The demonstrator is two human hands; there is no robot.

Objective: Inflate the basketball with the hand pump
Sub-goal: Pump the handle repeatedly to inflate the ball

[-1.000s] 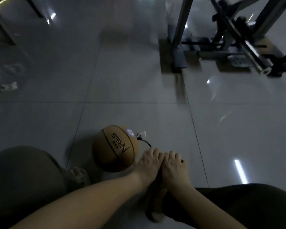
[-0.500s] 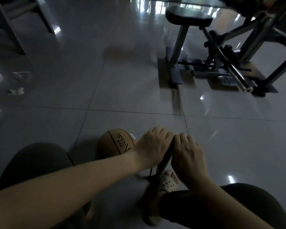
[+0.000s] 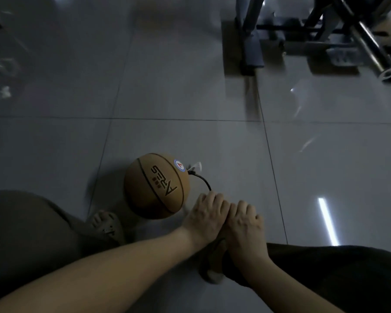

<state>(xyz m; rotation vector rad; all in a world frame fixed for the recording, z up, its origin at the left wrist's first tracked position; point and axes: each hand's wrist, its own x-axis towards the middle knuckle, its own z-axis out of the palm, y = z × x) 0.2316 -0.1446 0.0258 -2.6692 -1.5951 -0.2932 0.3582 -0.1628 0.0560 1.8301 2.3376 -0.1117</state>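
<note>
Your left hand [image 3: 207, 213] and right hand [image 3: 243, 222] sit knuckle to knuckle low over the tiled floor [image 3: 212, 136], backs toward you, and both sets of fingers are curled down and under. What they wrap is hidden beneath them, but you are most likely gripping the pump handle, since the thin black hose [image 3: 202, 179] disappears right under your left fingertips. The pump barrel itself cannot be seen. The basketball [image 3: 157, 186] rests on the floor just ahead and to the left of your left hand, near it but seemingly not touching, so that hand is the nearer one. The hose arcs from the ball's upper right side, beside a small white tag [image 3: 195, 166], back to your hands, and it shows only a little slack. Judging by the low hands, you are at the bottom of a stroke, so the next move is a pull. The barrel presumably stands upright under your fists, so draw straight up toward yourself along that axis. Leaning away to the right would tug the hose and could work the needle loose. Your sandalled left foot [image 3: 106, 224] is beside the ball, and your right shoe [image 3: 212, 260] lies under your wrists, perhaps pinning the pump's base. The dark exercise frame [image 3: 303, 35] stands well apart.
</note>
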